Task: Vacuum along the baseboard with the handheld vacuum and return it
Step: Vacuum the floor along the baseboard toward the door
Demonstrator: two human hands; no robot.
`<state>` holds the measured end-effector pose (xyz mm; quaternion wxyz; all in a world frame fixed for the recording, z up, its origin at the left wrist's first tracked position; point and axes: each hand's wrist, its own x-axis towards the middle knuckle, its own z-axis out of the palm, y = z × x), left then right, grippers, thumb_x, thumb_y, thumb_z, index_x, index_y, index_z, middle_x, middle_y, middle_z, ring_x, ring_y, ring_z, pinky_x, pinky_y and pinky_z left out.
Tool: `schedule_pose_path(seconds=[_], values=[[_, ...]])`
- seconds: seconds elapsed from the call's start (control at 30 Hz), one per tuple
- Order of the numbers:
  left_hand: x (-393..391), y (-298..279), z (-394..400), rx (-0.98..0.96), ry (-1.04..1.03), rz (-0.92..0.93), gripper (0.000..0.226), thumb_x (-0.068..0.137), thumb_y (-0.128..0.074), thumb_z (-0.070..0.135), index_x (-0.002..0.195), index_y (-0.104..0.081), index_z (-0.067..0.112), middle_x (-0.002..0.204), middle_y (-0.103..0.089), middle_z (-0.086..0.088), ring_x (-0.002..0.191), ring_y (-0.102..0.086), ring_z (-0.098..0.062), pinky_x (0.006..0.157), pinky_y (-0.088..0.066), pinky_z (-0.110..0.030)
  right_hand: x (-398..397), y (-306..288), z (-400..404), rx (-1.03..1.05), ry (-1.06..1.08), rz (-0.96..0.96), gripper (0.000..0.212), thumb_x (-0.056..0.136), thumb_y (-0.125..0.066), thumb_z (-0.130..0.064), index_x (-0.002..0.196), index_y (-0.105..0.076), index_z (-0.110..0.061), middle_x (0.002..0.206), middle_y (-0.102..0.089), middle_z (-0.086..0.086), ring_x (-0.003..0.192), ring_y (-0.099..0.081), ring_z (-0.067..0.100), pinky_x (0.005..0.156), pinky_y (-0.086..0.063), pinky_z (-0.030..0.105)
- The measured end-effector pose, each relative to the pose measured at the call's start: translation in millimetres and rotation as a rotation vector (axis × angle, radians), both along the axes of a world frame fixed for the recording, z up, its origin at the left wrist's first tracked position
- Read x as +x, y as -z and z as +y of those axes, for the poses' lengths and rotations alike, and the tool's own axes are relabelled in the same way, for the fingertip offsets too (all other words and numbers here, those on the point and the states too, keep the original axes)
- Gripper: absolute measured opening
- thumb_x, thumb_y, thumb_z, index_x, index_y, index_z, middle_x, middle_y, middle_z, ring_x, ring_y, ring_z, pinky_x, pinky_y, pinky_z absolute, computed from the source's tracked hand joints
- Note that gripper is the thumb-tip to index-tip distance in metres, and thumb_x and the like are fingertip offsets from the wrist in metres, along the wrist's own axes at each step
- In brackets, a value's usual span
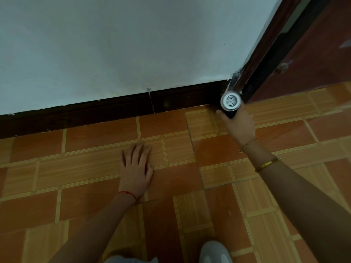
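My right hand [239, 124] grips the handheld vacuum [231, 101], a dark cylinder whose round white vented end faces me. Its front end points into the corner where the dark brown baseboard [114, 109] meets the door frame [264, 59]; the nozzle itself is hidden behind the body. My left hand [137, 168] lies flat on the orange tiled floor [171, 186], fingers straight and spread toward the wall, well left of the vacuum. A red string circles the left wrist and a gold bracelet the right forearm.
A pale wall [123, 44] rises above the baseboard. A reddish-brown door [313, 54] stands at the right behind the frame. My light grey shoe [215, 252] shows at the bottom edge.
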<state>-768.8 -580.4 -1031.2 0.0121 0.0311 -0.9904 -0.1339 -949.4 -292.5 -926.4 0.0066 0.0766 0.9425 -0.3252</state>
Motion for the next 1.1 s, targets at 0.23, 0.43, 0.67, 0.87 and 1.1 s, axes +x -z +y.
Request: schedule_pose_path(seconds=[0.23,0.43,0.67,0.87,1.1], values=[[0.0,-1.0,1.5,0.013,0.004,0.018,0.056,0.096,-0.035,0.035,0.149,-0.041,0.018,0.156,-0.038,-0.009,0.148,-0.027,-0.032,0.119,-0.014,-0.064,18.7,-7.7,-36.9,-0.054,-0.412,-0.146,0.062,0.084,-0.068,-0.049,0.133,-0.052,-0.016,0.104,-0.069,0.003,0.082,-0.066,0.020,0.066,-0.048,0.027],[0.5,0.4,2.0,0.018,-0.001,0.027,0.056,0.095,-0.036,0.034,0.149,-0.041,0.017,0.155,-0.038,-0.009,0.147,-0.028,-0.032,0.118,-0.016,-0.065,32.0,-24.1,-19.0,-0.005,-0.409,-0.214,0.059,0.086,-0.067,-0.047,0.136,-0.047,-0.022,0.092,-0.067,-0.002,0.052,-0.061,0.010,0.051,-0.050,0.024],[1.4,2.0,5.4,-0.012,-0.023,0.013,0.056,0.096,-0.032,0.034,0.150,-0.039,0.017,0.157,-0.036,-0.010,0.149,-0.025,-0.031,0.119,-0.016,-0.064,56.2,-32.2,-28.8,-0.064,-0.476,-0.330,0.056,0.086,-0.069,-0.044,0.131,-0.047,-0.020,0.075,-0.060,-0.009,0.042,-0.058,0.003,0.043,-0.046,0.020],[2.5,0.1,5.5,0.026,-0.029,-0.019,0.058,0.096,-0.026,0.035,0.151,-0.036,0.017,0.157,-0.035,-0.011,0.148,-0.024,-0.032,0.119,-0.016,-0.065,72.0,-24.1,-29.7,0.104,-0.382,-0.157,0.064,0.083,-0.066,-0.055,0.133,-0.049,-0.020,0.108,-0.069,0.000,0.083,-0.067,0.015,0.066,-0.055,0.030],[19.8,-4.2,22.3,0.086,0.071,0.040,0.050,0.095,-0.030,0.029,0.140,-0.047,0.014,0.144,-0.047,-0.012,0.139,-0.031,-0.030,0.115,-0.023,-0.068,93.0,-26.6,-23.9,0.127,-0.323,-0.162,0.068,0.082,-0.069,-0.051,0.138,-0.047,-0.020,0.121,-0.067,0.003,0.110,-0.063,0.023,0.088,-0.053,0.037]])
